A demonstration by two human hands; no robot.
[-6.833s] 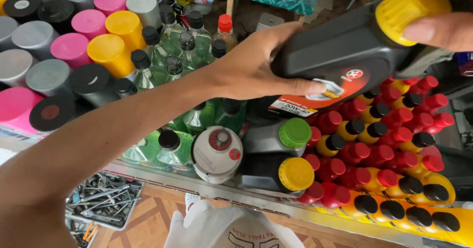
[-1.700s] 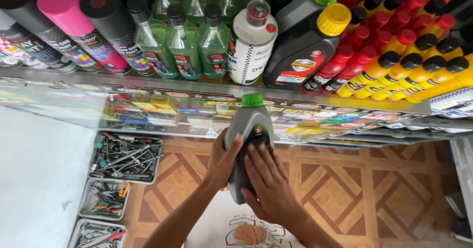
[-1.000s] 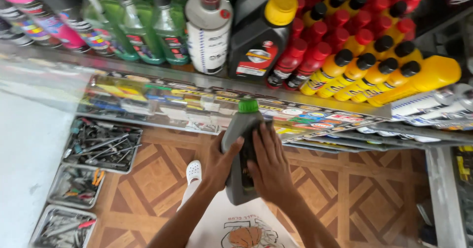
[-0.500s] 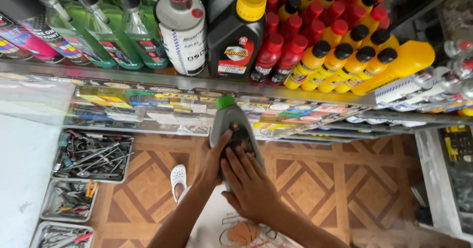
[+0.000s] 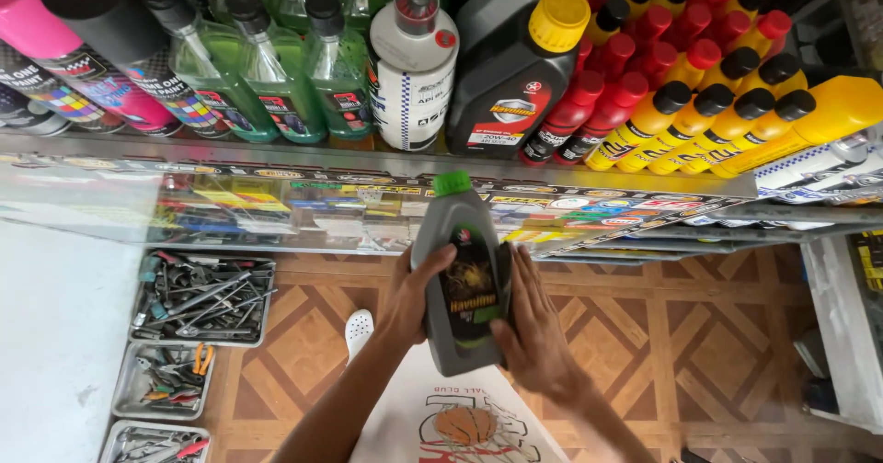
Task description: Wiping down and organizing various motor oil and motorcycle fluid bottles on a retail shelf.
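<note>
Since the previous frame, both hands have shifted slightly right with the grey oil bottle [image 5: 464, 284], green cap at 12 o'clock. Left hand [image 5: 412, 296] clamps its fingers on the bottle's 9 o'clock side; right hand [image 5: 536, 327] presses at 3 o'clock, fingers together. Bottle sits below the glass shelf [image 5: 276, 155].

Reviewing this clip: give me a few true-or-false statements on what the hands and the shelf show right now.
1. Both hands hold a grey oil bottle with a green cap. True: left hand and right hand clasp its sides.
2. The bottle's cap is off. False: the cap is on.
3. The black oil bottle on the glass shelf has a yellow cap. True.
4. The tool trays sit on the shelf. False: they lie on the floor, lower left.
</note>
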